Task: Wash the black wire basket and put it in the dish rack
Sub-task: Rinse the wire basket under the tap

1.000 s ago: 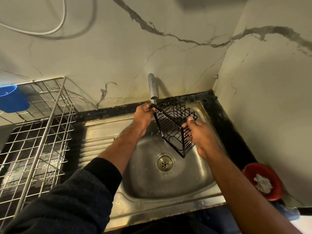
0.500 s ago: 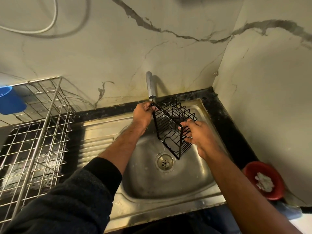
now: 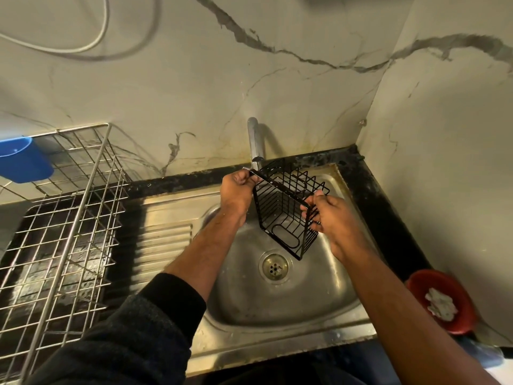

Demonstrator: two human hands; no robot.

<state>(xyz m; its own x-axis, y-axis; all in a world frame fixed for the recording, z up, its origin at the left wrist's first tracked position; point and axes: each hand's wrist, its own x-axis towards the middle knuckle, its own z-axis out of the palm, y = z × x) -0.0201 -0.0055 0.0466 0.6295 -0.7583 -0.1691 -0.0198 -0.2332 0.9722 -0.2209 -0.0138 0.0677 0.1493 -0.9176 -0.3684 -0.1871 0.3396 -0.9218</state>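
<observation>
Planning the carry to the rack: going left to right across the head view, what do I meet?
blue cup → dish rack → left hand → black wire basket → right hand → red bowl

Over at the right edge, a red bowl (image 3: 441,304) sits on the black tabletop (image 3: 388,218) with something white and crumpled inside it. Centre stage, the steel sink (image 3: 277,323), its round drain (image 3: 274,266) in the middle of the basin. A chrome tap (image 3: 254,140) rises at the back wall. Top left, a white cable (image 3: 83,48) loops across the marbled wall (image 3: 194,93). A blue plastic cup (image 3: 23,159) hangs at the far left.
</observation>
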